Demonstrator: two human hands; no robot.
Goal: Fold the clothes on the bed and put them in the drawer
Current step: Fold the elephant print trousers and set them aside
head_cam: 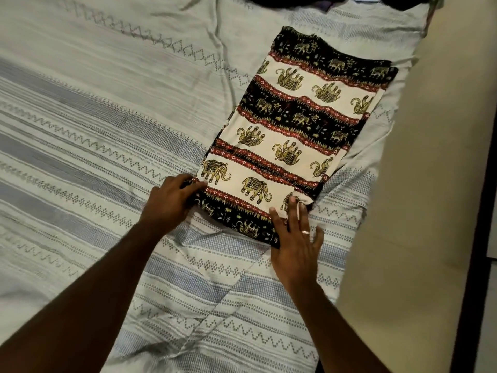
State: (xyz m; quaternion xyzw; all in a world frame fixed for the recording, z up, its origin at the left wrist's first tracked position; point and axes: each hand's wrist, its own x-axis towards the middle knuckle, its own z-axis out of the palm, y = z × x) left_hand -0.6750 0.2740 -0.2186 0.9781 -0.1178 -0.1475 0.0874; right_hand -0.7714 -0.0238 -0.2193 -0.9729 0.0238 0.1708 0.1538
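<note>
No writing, label, brand or number can be read anywhere; the folded garment (293,133) bears only elephant patterns.

Dim warm light, soft focus (edges bowed, wide-angle).

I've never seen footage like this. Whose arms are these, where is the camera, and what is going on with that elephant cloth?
There is no machine here: these are a person's two bare arms, filmed by one wide-angle camera worn on the head, looking forward and down. The elephant-print garment lies on a striped bedspread, folded into a long strip. The left hand grips its near left corner, fingers curled at the edge. The right hand, wearing a ring, rests with straight fingers on the near right corner. More dark clothes show at the top edge. No drawer is in view.
</note>
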